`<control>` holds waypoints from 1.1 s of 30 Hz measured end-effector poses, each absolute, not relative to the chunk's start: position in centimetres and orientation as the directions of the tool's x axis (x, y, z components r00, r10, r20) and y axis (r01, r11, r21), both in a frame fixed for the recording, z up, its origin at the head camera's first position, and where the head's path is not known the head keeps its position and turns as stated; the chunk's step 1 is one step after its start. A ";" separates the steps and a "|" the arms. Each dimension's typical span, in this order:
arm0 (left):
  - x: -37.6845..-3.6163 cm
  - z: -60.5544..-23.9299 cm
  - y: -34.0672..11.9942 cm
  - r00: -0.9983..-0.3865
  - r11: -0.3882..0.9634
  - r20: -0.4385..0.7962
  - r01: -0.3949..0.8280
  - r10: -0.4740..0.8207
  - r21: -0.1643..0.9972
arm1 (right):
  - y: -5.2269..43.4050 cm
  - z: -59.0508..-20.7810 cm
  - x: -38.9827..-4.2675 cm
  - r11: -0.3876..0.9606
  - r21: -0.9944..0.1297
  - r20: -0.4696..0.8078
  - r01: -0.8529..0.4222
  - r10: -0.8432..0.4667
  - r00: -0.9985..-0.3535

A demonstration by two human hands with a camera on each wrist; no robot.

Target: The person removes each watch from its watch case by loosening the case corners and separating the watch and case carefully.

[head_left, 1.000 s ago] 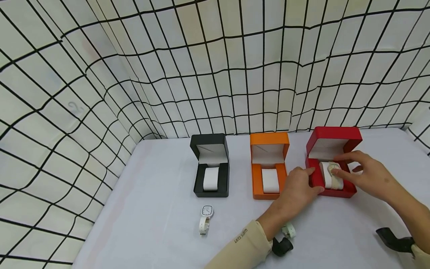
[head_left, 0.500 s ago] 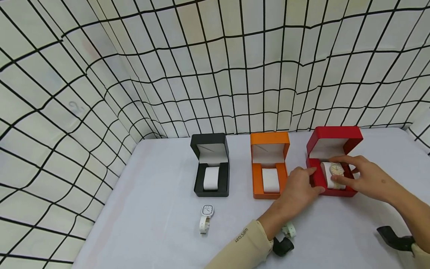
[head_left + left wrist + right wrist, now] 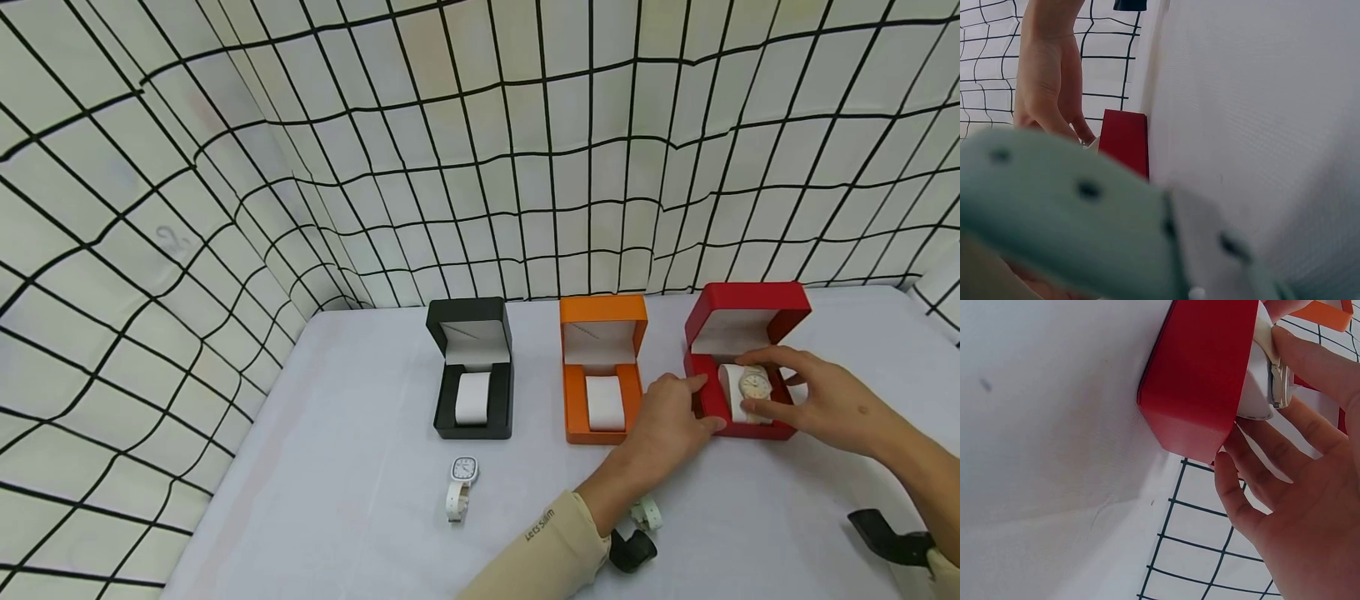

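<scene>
An open red watch box (image 3: 708, 392) stands at the right of the table. Inside it a cream-strapped wristwatch (image 3: 754, 385) sits round a white cushion (image 3: 732, 392). My right hand (image 3: 832, 400) pinches this watch between thumb and fingers, its strap and metal case edge showing in the right wrist view. My left hand (image 3: 667, 417) holds the red box by its left side, thumb at the front corner. Close to the left wrist camera, a blurred pale green strap (image 3: 1072, 200) with holes hides most of that hand. Part of this strap shows beside the left forearm in the head view.
An orange watch box (image 3: 573, 408) and a black one (image 3: 445, 408) stand open to the left, each with a white cushion. A white watch (image 3: 463, 483) lies before the black box. Behind the white table (image 3: 337, 500) rises a black grid net (image 3: 465, 200).
The watch and cushion have shifted slightly to the right in the red box. My right thumb has slid off the dial toward the lower strap. The left hand stays in place.
</scene>
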State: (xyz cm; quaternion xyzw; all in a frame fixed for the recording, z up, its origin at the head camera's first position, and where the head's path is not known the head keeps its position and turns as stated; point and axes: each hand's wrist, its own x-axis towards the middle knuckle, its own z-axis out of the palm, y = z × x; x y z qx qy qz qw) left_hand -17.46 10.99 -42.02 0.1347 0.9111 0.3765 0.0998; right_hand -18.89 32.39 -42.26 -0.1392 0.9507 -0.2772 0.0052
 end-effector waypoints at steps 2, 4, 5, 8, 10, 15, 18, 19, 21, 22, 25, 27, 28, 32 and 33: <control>-17.4 -42.0 11.0 -0.943 0.681 -0.083 0.170 0.322 0.712 | 32.4 -42.3 -18.7 0.806 -0.533 0.067 -0.256 -0.261 -0.963; -17.4 -41.9 11.0 -0.942 0.687 -0.084 0.174 0.325 0.705 | 32.5 -42.3 -18.6 0.805 -0.537 0.067 -0.252 -0.257 -0.964; -17.4 -41.9 11.0 -0.942 0.689 -0.086 0.174 0.326 0.704 | 32.5 -42.3 -18.6 0.806 -0.535 0.070 -0.252 -0.255 -0.964; -17.4 -42.0 11.1 -0.940 0.693 -0.090 0.176 0.330 0.699 | 32.5 -42.4 -18.4 0.809 -0.525 0.098 -0.266 -0.252 -0.963; -17.4 -42.0 11.1 -0.939 0.694 -0.089 0.179 0.332 0.698 | 32.5 -42.4 -18.3 0.808 -0.518 0.131 -0.282 -0.251 -0.959; -17.5 -42.1 11.0 -0.938 0.687 -0.084 0.184 0.337 0.703 | 32.5 -42.3 -18.2 0.792 -0.521 0.192 -0.318 -0.255 -0.948; -17.5 -42.0 11.0 -0.937 0.687 -0.084 0.186 0.339 0.702 | 32.5 -42.3 -18.2 0.785 -0.531 0.193 -0.320 -0.256 -0.947; -17.5 -42.0 11.0 -0.937 0.690 -0.083 0.188 0.340 0.700 | 32.5 -42.3 -18.2 0.783 -0.535 0.190 -0.317 -0.254 -0.948; -17.5 -41.9 11.1 -0.937 0.694 -0.083 0.191 0.340 0.695 | 32.5 -42.3 -18.2 0.782 -0.538 0.187 -0.313 -0.252 -0.950; -17.5 -41.9 11.1 -0.937 0.696 -0.081 0.193 0.341 0.691 | 32.5 -42.3 -18.2 0.782 -0.541 0.184 -0.310 -0.250 -0.951; -17.5 -41.9 11.1 -0.937 0.700 -0.083 0.193 0.340 0.688 | 32.5 -42.4 -18.2 0.777 -0.551 0.177 -0.305 -0.248 -0.952; -17.4 -41.9 11.1 -0.937 0.701 -0.086 0.190 0.338 0.688 | 32.5 -42.4 -18.1 0.774 -0.556 0.176 -0.303 -0.247 -0.953; -17.4 -41.9 11.1 -0.937 0.701 -0.086 0.189 0.337 0.687 | 32.5 -42.4 -18.1 0.772 -0.559 0.176 -0.303 -0.247 -0.953; -17.4 -41.9 11.1 -0.938 0.701 -0.086 0.188 0.335 0.688 | 32.5 -42.4 -18.1 0.767 -0.557 0.196 -0.318 -0.251 -0.948; -17.5 -41.9 11.0 -0.938 0.701 -0.084 0.189 0.335 0.688 | 32.5 -42.4 -18.1 0.766 -0.555 0.202 -0.323 -0.252 -0.946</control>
